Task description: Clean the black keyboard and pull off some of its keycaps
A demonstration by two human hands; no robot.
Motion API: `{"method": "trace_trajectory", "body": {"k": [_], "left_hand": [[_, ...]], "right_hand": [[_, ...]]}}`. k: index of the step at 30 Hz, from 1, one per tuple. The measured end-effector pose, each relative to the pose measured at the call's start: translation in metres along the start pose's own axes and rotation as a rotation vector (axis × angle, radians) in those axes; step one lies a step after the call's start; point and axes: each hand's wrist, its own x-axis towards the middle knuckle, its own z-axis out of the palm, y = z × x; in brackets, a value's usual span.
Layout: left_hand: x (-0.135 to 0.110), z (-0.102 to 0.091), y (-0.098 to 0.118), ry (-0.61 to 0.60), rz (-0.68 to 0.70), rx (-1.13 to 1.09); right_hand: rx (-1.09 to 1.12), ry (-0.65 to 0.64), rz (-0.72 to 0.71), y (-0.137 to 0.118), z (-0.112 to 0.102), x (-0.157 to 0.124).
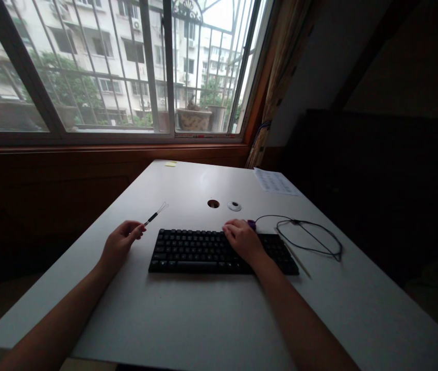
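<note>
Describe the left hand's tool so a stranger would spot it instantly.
On the white table, find the black keyboard. By its far left corner, the left grip holds a dark-handled tool. Thin wires at its tip set it apart from the plain stick right of the keyboard.

Head cam sits above and on the near side of the keyboard [190, 252], facing forward and down over it. Wide view, fairly close: takes in most of the desk [184, 314] around the keyboard plus the window [168, 77] beyond it.
</note>
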Motion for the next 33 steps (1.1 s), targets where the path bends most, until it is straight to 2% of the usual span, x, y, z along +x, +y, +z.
{"method": "trace_trajectory", "body": {"k": [3,6,14,20,28,33], "left_hand": [[0.0,0.0,0.001,-0.01,-0.002,0.001],[0.0,0.001,0.003,-0.036,-0.01,0.016],[0.0,0.001,0.009,-0.064,-0.027,0.038],[-0.002,0.002,0.014,-0.074,-0.027,0.036],[0.01,0.007,0.011,-0.08,-0.143,-0.145],[0.032,0.018,0.019,-0.103,-0.186,-0.239]], "right_hand": [[0.121,-0.106,-0.077,-0.008,0.007,0.0],[0.12,-0.135,-0.03,-0.012,0.008,0.001],[-0.062,-0.242,0.083,-0.024,0.003,0.001],[0.008,-0.289,0.071,-0.021,-0.001,0.0],[0.064,-0.249,0.055,-0.02,-0.006,0.001],[-0.079,-0.189,0.075,-0.004,-0.013,0.0]]}}
